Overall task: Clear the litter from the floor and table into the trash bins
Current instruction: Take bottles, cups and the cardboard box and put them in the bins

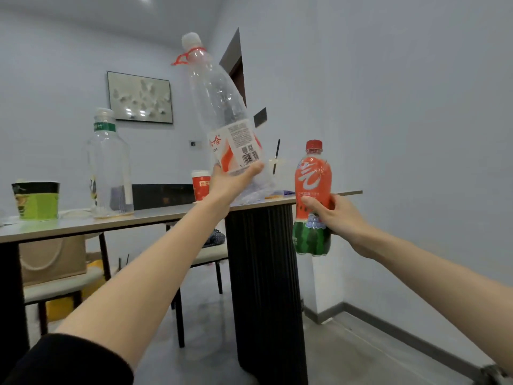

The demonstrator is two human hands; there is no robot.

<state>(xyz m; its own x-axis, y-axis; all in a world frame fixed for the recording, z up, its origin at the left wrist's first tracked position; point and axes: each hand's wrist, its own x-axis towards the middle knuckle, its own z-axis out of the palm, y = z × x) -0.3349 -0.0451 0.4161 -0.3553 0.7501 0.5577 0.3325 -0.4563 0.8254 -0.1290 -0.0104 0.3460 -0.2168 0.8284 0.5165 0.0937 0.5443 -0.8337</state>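
Up close, two bare forearms reach forward from the bottom of the view, each hand holding a bottle near the edge of a grey table (83,222). The left hand (227,182) is wrapped around the lower part of a large clear plastic bottle (222,107), fingers and thumb closed on it just below its white and orange label. That bottle looks empty, has a white cap with a loose red ring at the neck, and tilts with its top leaning left; its base is at the table edge, though whether it rests on the surface cannot be told. The right hand (333,215) grips the middle of a smaller soda bottle (312,198) with a red cap and a red and green watermelon-style label, held upright in the air just to the right of the table's dark ribbed pedestal (263,287).

On the table stand another clear bottle (108,168) with a green neck band, a green and black paper tub (37,200) at the left, and a red paper cup (201,186) behind the left hand. Chairs (66,284) sit under the table, and a framed picture (140,97) hangs on the far wall.
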